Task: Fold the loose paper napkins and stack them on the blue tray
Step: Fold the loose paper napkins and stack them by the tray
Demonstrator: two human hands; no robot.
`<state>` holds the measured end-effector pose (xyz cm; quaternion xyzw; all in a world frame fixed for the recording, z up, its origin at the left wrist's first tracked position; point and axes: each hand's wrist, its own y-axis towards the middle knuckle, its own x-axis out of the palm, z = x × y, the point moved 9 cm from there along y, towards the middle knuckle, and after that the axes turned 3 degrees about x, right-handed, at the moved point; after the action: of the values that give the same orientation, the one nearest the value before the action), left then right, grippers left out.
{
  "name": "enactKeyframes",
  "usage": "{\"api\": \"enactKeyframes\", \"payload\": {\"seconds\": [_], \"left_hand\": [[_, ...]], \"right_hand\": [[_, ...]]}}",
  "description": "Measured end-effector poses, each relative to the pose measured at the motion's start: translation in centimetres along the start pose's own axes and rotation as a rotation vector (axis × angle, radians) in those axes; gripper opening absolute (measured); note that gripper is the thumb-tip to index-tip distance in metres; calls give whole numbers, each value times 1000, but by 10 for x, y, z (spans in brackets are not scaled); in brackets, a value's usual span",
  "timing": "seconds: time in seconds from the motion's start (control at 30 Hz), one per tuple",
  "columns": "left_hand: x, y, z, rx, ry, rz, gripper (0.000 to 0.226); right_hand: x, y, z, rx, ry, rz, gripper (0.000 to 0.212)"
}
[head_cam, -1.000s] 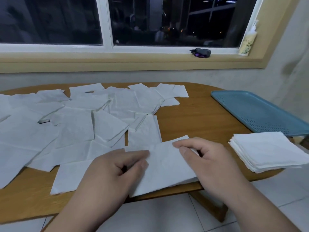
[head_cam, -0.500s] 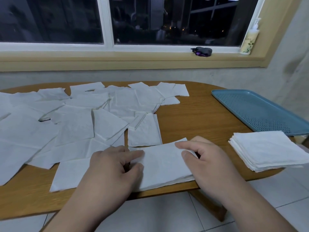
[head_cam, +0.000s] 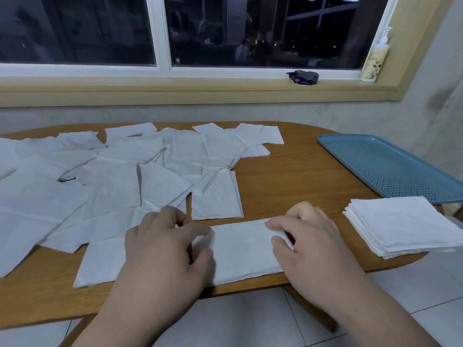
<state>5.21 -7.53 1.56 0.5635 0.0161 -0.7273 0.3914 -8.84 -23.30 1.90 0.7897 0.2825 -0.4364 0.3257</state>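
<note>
Inspecting the head view, the only view supplied. A half-folded napkin (head_cam: pixel 243 249) lies as a long strip on the table (head_cam: pixel 288 176), at the middle of its near edge, with its long axis running left to right along that edge. It sits directly under and between the 2 hands.

The left hand (head_cam: pixel 165 246) covers the strip's left end, fingers curled, with forefinger and thumb closed narrowly on the paper. The right hand (head_cam: pixel 308 244) sits at the strip's right end and pinches that short edge between forefinger and thumb. Both wrists come in low from over the near edge, palms down.

The loose napkins (head_cam: pixel 112 186) overlap across the left half of the table and reach its far edge. The folded stack (head_cam: pixel 400 229) sits at the right end near the near edge, just beside the right hand but not touching it. The blue tray (head_cam: pixel 390 166) lies beyond the stack towards the far right corner, holding nothing visible, and the stack's far corner meets its near rim.

Judgement: the first fold looks complete. A second fold would carry 1 short end across to the other, along the long axis. The right hand is nearer the stack and tray, so the transfer falls to it. Many napkins remain.

On the window sill (head_cam: pixel 225 83) are a pump bottle (head_cam: pixel 375 58) and a dark bundle (head_cam: pixel 304 77).
</note>
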Motion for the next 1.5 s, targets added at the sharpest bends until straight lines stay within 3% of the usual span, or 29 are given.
{"api": "enactKeyframes", "payload": {"seconds": [0.1,0.3,0.43,0.63,0.83,1.13,1.5], "left_hand": [[-6,-1,6,57,-32,36,25],[11,-6,21,208,-49,-92,17],[11,-5,16,214,-45,-107,21],[8,-8,10,202,-69,-83,19],[5,-9,17,222,-61,-91,11],[-23,5,-7,90,-122,-20,38],[-49,13,-55,-116,-216,71,20]], "right_hand": [[-6,-2,-3,-30,5,40,26],[8,-2,-8,-105,-35,-47,28],[11,-1,-9,-115,-51,-47,39],[9,-2,-8,-117,-52,-45,23],[6,-1,-6,-82,-44,-61,20],[-10,39,-45,-105,89,-60,13],[56,174,-107,-76,-62,-194,20]]}}
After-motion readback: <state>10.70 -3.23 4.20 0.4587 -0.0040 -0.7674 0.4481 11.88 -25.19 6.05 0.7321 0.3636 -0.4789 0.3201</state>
